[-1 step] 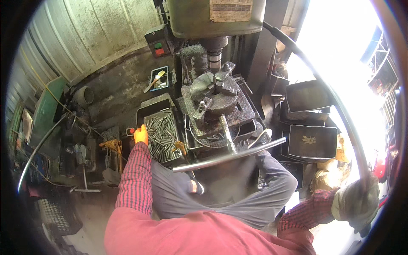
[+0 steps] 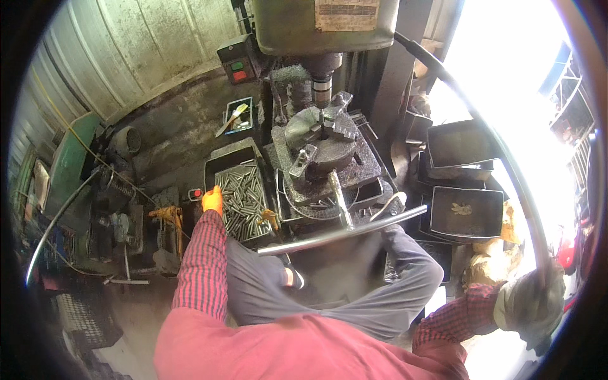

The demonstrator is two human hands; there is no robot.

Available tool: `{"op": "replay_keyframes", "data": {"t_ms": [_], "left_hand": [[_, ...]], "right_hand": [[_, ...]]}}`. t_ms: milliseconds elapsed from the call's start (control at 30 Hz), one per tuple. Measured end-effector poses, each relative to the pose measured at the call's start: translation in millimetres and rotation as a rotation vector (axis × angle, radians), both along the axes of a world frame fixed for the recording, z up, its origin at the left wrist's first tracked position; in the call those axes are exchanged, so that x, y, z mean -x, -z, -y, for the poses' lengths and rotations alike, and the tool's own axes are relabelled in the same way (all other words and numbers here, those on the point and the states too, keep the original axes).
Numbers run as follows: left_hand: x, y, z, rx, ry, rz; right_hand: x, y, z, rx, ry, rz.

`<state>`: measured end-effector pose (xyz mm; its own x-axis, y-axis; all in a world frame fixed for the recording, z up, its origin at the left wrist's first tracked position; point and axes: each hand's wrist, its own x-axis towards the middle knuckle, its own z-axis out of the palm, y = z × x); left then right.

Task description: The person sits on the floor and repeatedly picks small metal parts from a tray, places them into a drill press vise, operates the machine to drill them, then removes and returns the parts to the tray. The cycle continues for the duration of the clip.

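My left hand (image 2: pixel 212 199), in an orange glove, rests at the left edge of a dark tray (image 2: pixel 218 161) filled with several short metal rods (image 2: pixel 244 199). Whether it holds a rod is hidden. My right hand (image 2: pixel 529 307), in a grey glove, grips the end of a long curved feed lever (image 2: pixel 500 158) that arcs up to the drill press head (image 2: pixel 323 25). Below the spindle (image 2: pixel 322 85) sits a round three-jaw chuck (image 2: pixel 320 136) on the machine table. I sit with my knees under the machine.
A long steel bar (image 2: pixel 342 232) lies across in front of my lap. Two dark metal trays (image 2: pixel 465 212) stand at the right. A switch box with green and red buttons (image 2: pixel 237 60) and a small box with a brush (image 2: pixel 237 117) lie behind. Machinery clutter fills the left.
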<state>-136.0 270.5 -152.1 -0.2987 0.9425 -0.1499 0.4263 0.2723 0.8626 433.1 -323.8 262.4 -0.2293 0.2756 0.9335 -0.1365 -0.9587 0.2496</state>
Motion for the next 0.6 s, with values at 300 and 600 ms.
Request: {"op": "replay_keyframes", "data": {"t_ms": [300, 600], "left_hand": [[-26.8, 0.3, 8.7, 0.089, 0.118, 0.263], [-43.6, -9.0, 9.3, 0.122, 0.166, 0.318]], "right_hand": [[-8.0, 31.1, 4.8, -0.090, 0.368, -0.185], [10.4, 31.1, -11.7, -0.105, 0.395, -0.221]]}}
